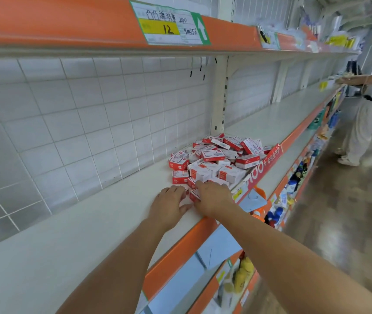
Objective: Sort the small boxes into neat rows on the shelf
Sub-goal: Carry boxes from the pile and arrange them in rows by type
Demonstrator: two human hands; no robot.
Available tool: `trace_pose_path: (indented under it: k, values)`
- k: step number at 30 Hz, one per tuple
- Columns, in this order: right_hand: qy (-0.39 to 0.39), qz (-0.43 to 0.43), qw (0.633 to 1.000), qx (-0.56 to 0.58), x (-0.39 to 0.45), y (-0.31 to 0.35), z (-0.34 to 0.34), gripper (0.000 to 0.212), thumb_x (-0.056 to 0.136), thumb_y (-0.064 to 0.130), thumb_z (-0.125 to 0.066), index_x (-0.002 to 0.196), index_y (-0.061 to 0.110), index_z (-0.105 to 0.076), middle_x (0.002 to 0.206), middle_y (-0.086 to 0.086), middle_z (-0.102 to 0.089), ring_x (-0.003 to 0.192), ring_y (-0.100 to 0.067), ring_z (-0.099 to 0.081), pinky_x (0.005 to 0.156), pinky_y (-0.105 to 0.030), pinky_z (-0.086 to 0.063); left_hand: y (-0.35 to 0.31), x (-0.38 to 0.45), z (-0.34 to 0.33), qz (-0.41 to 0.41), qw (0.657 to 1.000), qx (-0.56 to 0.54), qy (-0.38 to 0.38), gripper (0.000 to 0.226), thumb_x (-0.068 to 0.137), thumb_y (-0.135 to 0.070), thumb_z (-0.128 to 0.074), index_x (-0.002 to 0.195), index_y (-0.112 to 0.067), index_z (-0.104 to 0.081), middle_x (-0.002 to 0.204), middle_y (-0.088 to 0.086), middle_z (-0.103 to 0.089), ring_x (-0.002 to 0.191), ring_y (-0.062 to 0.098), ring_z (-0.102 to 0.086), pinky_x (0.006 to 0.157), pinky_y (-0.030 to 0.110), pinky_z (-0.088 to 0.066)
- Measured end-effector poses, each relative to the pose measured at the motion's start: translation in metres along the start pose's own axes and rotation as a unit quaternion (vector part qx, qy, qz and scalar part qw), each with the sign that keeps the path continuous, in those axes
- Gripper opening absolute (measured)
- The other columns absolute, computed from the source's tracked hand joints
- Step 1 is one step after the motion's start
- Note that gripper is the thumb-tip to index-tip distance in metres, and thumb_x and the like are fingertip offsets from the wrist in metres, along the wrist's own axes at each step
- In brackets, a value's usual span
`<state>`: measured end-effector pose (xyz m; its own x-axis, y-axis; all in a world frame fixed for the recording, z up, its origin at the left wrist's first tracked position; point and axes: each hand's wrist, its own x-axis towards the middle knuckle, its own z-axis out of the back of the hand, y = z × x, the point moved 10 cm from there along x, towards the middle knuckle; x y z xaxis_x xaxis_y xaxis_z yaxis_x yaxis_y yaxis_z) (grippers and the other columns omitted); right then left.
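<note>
A loose heap of small red-and-white boxes [219, 159] lies on the white shelf [72, 241], close to its orange front edge. My left hand [169, 203] rests palm down on the shelf just left of the heap's near end, fingers spread and touching the nearest boxes. My right hand [212, 198] lies over the near end of the heap, its fingers curled round one small box [194, 194] at the pile's edge. Both forearms reach in from the lower right.
A tiled white back wall stands behind the shelf. An orange shelf edge with a price label [169, 23] runs overhead. Lower shelves [277, 214] hold mixed goods. A red banner [264, 164] hangs at the front edge. Another person [368, 105] stands down the aisle at right.
</note>
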<state>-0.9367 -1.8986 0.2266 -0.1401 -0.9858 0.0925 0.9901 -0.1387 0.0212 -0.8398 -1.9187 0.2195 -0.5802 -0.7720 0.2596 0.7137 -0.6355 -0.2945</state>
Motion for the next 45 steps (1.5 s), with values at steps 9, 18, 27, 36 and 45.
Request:
trace_pose_path:
  k: [9, 18, 27, 36, 45]
  values:
    - [-0.020, -0.008, 0.996, 0.085, -0.002, 0.014, -0.005, 0.053, 0.090, 0.042, -0.053, 0.135, 0.017, -0.038, 0.125, -0.008, -0.057, 0.114, -0.027, -0.053, 0.094, -0.039, -0.043, 0.033, -0.006, 0.026, 0.067, 0.997, -0.021, -0.037, 0.026, 0.084, -0.038, -0.066, 0.086, -0.018, -0.049, 0.094, 0.003, -0.056, 0.090, 0.023, -0.053, 0.069, 0.031, -0.037]
    - [-0.030, -0.043, 0.993, 0.104, -0.007, 0.013, -0.008, 0.043, 0.093, 0.033, -0.054, 0.129, 0.013, -0.045, 0.126, -0.010, -0.054, 0.116, -0.026, -0.050, 0.090, -0.037, -0.044, 0.037, 0.003, 0.003, 0.125, 0.991, 0.039, 0.016, 0.048, 0.090, -0.039, -0.058, 0.132, -0.018, -0.047, 0.125, 0.008, -0.056, 0.118, 0.027, -0.047, 0.089, 0.037, -0.042]
    - [-0.020, 0.025, 0.995, 0.093, -0.017, 0.055, 0.005, 0.040, 0.092, 0.027, -0.053, 0.128, 0.014, -0.046, 0.122, -0.010, -0.054, 0.113, -0.027, -0.051, 0.086, -0.039, -0.045, 0.071, -0.054, 0.039, 0.184, 0.983, 0.018, -0.005, 0.047, 0.093, -0.017, -0.050, 0.139, -0.025, -0.043, 0.129, 0.002, -0.054, 0.123, 0.022, -0.042, 0.093, 0.037, -0.044]
    - [-0.044, 0.156, 0.981, 0.105, -0.068, 0.138, 0.018, 0.038, 0.090, 0.026, -0.056, 0.126, 0.016, -0.048, 0.117, -0.008, -0.056, 0.111, -0.028, -0.052, 0.085, -0.037, -0.044, 0.091, -0.162, 0.085, 0.299, 0.952, 0.047, -0.049, 0.050, 0.092, -0.013, -0.048, 0.140, -0.027, -0.041, 0.131, 0.002, -0.052, 0.123, 0.022, -0.044, 0.094, 0.037, -0.045]
    - [-0.042, 0.282, 0.951, 0.119, -0.138, 0.247, 0.027, 0.037, 0.091, 0.032, -0.054, 0.125, 0.019, -0.049, 0.118, -0.005, -0.057, 0.112, -0.026, -0.052, 0.087, -0.034, -0.038, 0.108, -0.299, 0.144, 0.395, 0.911, 0.073, -0.097, 0.047, 0.092, -0.013, -0.049, 0.137, -0.026, -0.044, 0.127, 0.000, -0.053, 0.123, 0.021, -0.040, 0.088, 0.037, -0.044]
